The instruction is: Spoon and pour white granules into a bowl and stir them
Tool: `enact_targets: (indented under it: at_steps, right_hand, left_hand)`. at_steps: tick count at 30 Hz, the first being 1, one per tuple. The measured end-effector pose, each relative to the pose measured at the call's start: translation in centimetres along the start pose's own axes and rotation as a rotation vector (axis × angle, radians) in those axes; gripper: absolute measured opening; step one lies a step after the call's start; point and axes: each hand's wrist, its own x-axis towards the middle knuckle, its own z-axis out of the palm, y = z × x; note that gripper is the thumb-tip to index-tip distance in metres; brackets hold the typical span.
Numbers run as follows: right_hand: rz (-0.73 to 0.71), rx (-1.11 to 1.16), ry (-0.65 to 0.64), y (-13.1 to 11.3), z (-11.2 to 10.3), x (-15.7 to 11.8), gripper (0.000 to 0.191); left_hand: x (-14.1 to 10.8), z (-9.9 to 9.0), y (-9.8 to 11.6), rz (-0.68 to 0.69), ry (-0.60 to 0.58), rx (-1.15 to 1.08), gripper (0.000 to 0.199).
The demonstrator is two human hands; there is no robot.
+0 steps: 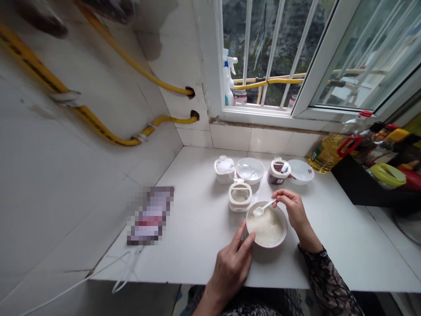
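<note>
A white bowl (283, 235) of pale powder, perhaps flour, stands near the counter's front. My left hand (234, 259) steadies its left side, thumb and fingers against the rim. Between the thumb and fingers of my right hand (292, 206) is a small white spoon (269, 204), its bowl holding white powder just over the flour-like heap. Just behind the bowl sits a square white-lidded jar (240, 197). Farther back are a jar of white grains (224, 167), a clear-looking bowl (255, 169), a jar with dark reddish contents (278, 170) and a white dish (301, 172).
An oil bottle (325, 151) and a black rack (357, 184) of condiments stand at the right. A blurred-out flat object (151, 215) and a white cable (123, 281) lie at the left. Yellow pipes (108, 134) run along the left wall; a window (263, 52) is behind.
</note>
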Motion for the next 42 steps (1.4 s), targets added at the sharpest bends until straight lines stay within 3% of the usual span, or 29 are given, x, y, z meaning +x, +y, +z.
enact_targets:
  at_steps: [4, 8, 12, 15, 18, 24, 28, 33, 38, 42]
  right_hand:
    - [-0.012, 0.051, 0.018, -0.3, 0.4, 0.4, 0.011]
    - [-0.163, 0.009, 0.047, -1.2, 1.6, 0.4, 0.012]
    - [-0.492, -0.254, 0.056, -1.5, 2.8, -0.1, 0.012]
    - [-0.821, -0.570, -0.097, -1.3, 3.1, -0.3, 0.022]
    - [-0.969, -0.719, -0.188, -1.4, 2.7, -0.5, 0.031]
    - [-0.826, -0.536, 0.030, -2.4, 0.6, -0.9, 0.020]
    - [-0.782, -0.599, -0.058, -1.3, 0.0, -0.6, 0.019]
    - [-0.688, -0.639, -0.237, 0.4, 0.8, -0.4, 0.021]
    - [-0.514, -0.535, -0.103, 0.4, 0.6, -0.4, 0.021]
    - [-0.294, -0.385, -0.015, -0.2, 0.0, -0.5, 0.017]
  left_hand:
    - [0.0, 0.0, 0.0, 0.005, -0.003, 0.000, 0.041]
    - [0.1, -0.1, 0.0, 0.010, -0.003, -0.010, 0.041]
    - [0.1, -0.1, -0.1, 0.014, 0.005, -0.005, 0.043]
    - [0.0, 0.0, -0.2, 0.016, 0.001, 0.000, 0.043]
    - [-0.1, 0.1, -0.2, 0.011, 0.001, -0.006, 0.043]
    - [0.1, 0.0, -0.1, 0.012, 0.008, -0.009, 0.042]
    - [0.1, -0.1, 0.0, 0.014, 0.002, -0.009, 0.041]
    - [0.0, -0.1, -0.1, 0.001, 0.004, -0.002, 0.046]
    - [0.0, -0.1, -0.1, 0.001, -0.006, -0.001, 0.049]
    - [0.0, -0.1, 0.0, -0.004, 0.004, -0.010, 0.048]
